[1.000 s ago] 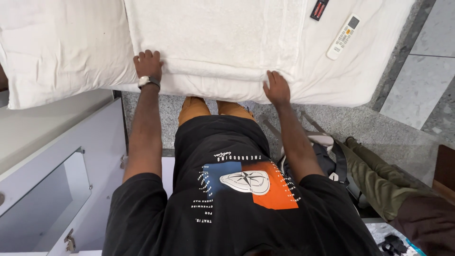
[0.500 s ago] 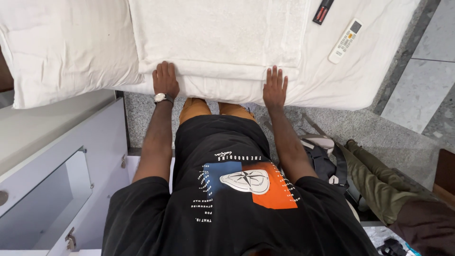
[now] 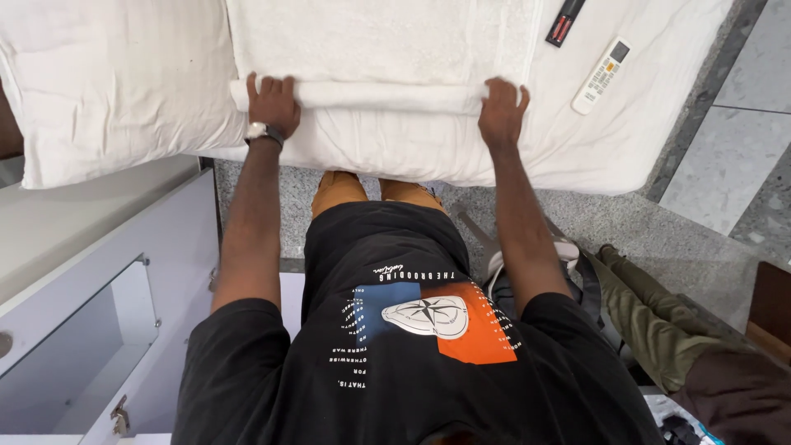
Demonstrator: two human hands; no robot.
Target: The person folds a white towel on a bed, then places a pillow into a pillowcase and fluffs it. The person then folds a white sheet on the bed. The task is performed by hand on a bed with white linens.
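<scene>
Towel (image 3: 387, 49), seemingly part-rolled, under left hand (image 3: 272, 103) and right hand (image 3: 501, 111).

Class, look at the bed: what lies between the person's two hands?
In the head view, the rolled edge of a white towel spans the stretch from the left hand to the right hand, both gripping it on the bed.

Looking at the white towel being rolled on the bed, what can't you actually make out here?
Head view only:
- white rolled towel: far end cut off by the top edge.
- left hand, right hand: palms hidden, pressed on the roll.
- white remote control: buttons too small.
- white pillow: cut off at left.
</scene>
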